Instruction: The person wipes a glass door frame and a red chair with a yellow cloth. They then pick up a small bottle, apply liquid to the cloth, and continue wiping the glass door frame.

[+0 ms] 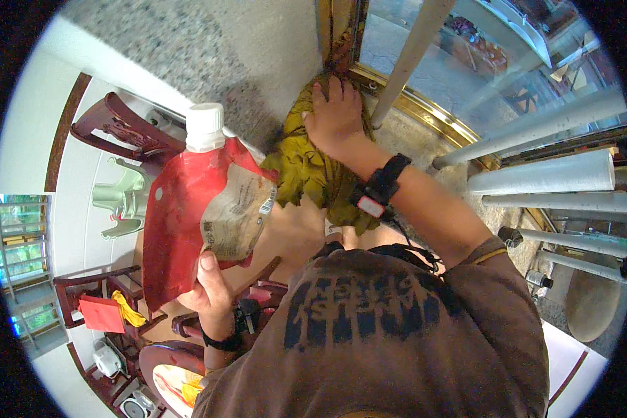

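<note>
My left hand [209, 287] pinches the lower edge of a red plastic pouch [175, 219] between thumb and fingers. The pouch stands upright, its white screw cap [205, 120] on top and a beige printed panel with a barcode on one side. My right hand [337, 112] presses down on a bunched olive-yellow cloth [303, 167], its fingers curved over the top. That cloth lies in the corner of a speckled stone sill [214, 57], against the window frame, and its ragged end hangs over the near edge.
Upright metal bars [407, 57] stand before the brass-coloured window frame [444, 125]. Behind the pouch are a carved wooden chair [128, 128] and a pale green plastic stool [117, 193]. A red sheet [101, 313] and yellow cloth [129, 308] hang on another chair. A small bottle [538, 278] is at right.
</note>
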`<state>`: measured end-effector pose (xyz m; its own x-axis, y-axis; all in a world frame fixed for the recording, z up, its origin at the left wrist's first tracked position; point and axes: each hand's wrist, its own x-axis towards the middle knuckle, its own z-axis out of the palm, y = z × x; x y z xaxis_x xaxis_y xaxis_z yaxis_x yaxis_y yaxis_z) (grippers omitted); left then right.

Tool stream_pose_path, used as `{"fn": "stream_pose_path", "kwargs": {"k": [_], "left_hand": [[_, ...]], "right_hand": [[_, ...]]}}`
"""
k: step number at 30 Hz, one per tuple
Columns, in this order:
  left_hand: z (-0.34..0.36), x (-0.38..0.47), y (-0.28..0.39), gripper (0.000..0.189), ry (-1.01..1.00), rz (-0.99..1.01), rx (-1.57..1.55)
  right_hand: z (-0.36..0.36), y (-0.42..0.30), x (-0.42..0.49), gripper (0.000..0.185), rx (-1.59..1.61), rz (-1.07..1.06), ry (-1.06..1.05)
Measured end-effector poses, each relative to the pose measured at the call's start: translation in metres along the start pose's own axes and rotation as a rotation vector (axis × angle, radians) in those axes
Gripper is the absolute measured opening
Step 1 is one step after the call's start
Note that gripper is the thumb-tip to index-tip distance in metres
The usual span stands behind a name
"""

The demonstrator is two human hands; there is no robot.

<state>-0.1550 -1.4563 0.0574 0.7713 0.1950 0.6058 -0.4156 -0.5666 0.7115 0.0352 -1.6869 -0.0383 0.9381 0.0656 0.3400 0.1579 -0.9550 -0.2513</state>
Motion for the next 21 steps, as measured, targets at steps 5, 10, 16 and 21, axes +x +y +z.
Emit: {"fn": "stream_pose_path", "kwargs": {"k": [5, 10, 16, 21], "left_hand": [[-0.008, 0.003, -0.001, 0.026, 0.001, 0.020, 0.042], [0.009, 0.017, -0.003, 0.030, -0.054, -0.008, -0.107], [0.035, 0.030, -0.010, 0.032, -0.153, 0.101, -0.202], [0.047, 0.029, -0.013, 0.031, -0.220, 0.133, -0.193]], "right_hand": [[-0.016, 0.010, -0.016, 0.039, 0.226, -0.356, -0.087], [-0.028, 0.004, -0.057, 0.036, 0.482, -0.605, -0.194], [-0.060, 0.042, -0.090, 0.042, 0.562, -0.631, -0.219], [-0.097, 0.084, -0.131, 0.043, 0.346, -0.188, -0.066]]}}
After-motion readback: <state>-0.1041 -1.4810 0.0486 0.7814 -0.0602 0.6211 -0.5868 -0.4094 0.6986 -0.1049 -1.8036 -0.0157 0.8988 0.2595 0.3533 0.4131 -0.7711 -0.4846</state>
